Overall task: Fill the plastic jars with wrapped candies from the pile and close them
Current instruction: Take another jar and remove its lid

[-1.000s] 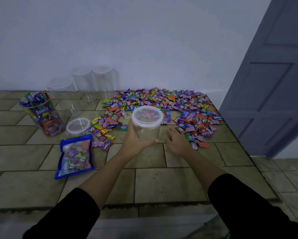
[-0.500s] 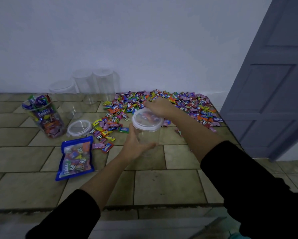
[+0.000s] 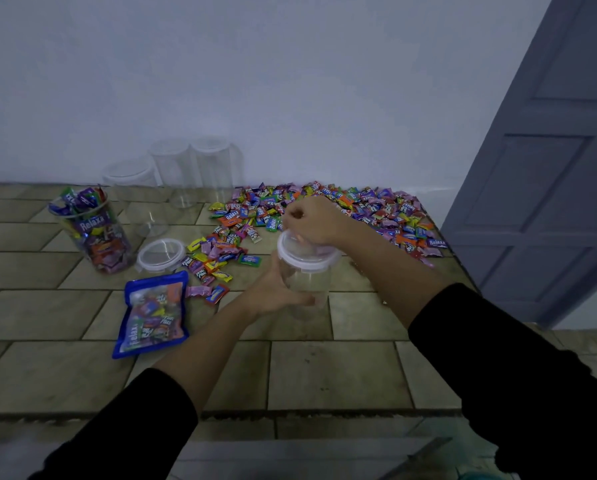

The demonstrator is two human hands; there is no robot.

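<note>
On the tiled desk [image 3: 324, 368] a clear plastic jar [image 3: 305, 282] stands near the middle, just in front of the pile of wrapped candies [image 3: 369, 209] that spreads back to the wall [image 3: 290, 81]. The left hand [image 3: 273, 292] grips the jar low on its near side, its fingers [image 3: 305, 300] curled round the clear wall. A white-rimmed lid [image 3: 311, 259] sits on the jar's mouth. The right hand [image 3: 319, 220] rests over the far edge of that lid with its fingers curled in, thumb and forefinger pressed together – whether they pinch part of the lid or something small, I cannot tell.

To the left stands a filled jar [image 3: 91, 237], open, with candies heaped above its rim. A loose lid [image 3: 160, 255] lies flat just beside it. In front of that lid lies a blue bag [image 3: 153, 317] of candies, and a few stray wrapped pieces lie between the bag and the pile.

Three empty jars [image 3: 172, 168] – all clear – stand together against the wall behind the filled one. A grey panelled door [image 3: 549, 174] stands at the right.
</note>
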